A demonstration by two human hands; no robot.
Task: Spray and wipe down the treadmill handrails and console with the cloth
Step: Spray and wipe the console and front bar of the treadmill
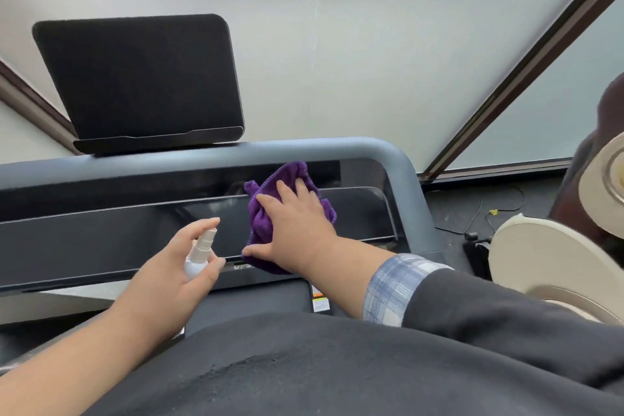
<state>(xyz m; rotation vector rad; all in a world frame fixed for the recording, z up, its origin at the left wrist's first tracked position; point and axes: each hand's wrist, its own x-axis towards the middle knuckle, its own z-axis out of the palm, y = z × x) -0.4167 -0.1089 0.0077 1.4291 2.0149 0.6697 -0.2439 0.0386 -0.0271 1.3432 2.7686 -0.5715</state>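
While right hand (297, 230) presses flat on purple cloth (266, 230) against console (118, 230), left hand (175, 273) grips spray bottle (199, 255) beside it

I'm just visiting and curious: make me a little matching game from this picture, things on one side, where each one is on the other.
Things:
1. purple cloth
2. spray bottle
3. tablet holder
4. plaid cuff

Places:
A. standing on top of the treadmill's front rail
B. gripped in the left hand
C. on the right wrist
D. pressed on the console screen under the right hand

Pairs: 1-D, 2-B, 3-A, 4-C
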